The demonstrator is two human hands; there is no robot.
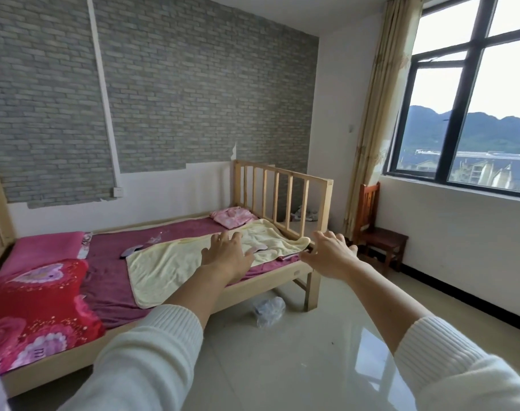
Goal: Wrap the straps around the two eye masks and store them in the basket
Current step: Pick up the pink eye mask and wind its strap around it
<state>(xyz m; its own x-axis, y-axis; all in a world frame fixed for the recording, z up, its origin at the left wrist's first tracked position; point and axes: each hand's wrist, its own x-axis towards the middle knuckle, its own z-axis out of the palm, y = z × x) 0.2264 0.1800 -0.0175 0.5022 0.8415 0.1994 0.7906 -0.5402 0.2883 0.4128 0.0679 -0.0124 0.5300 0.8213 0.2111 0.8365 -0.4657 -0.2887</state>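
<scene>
We hold both arms out in front of us over the tiled floor (297, 351), white ribbed sleeves pushed up the forearms; the left hand (227, 255) is spread wide, fingers fanned and palm down, its grip empty; the right hand (330, 256) is likewise wide open and holds nothing, thumb turned toward the left hand; the two hands are apart, level with each other, and neither touches anything we can see. Beyond the left grip lies the wooden bed (252, 292), covered with a purple sheet and a pale yellow towel (175, 268) spread across its middle; just beside the left grip's fingertips on the side toward the right hand, a light eye mask (260, 248) rests on the towel, partly hidden by the fingers; farther off on the other side of the left grip, a darker eye mask (131, 250) lies at the towel's edge, half on the purple sheet; whether their straps are wrapped we cannot tell at this size. Past the left grip, at the bed's far end, sits a pink folded cloth (233, 216) against the slatted rail (282, 197); nearer to us than that grip lies a red flowered quilt (36, 310); beyond the right grip stands a wooden chair (377, 229) under the window (466, 93); below and between the grips, a crumpled clear plastic bag (269, 311) lies on the floor by the bed leg.
</scene>
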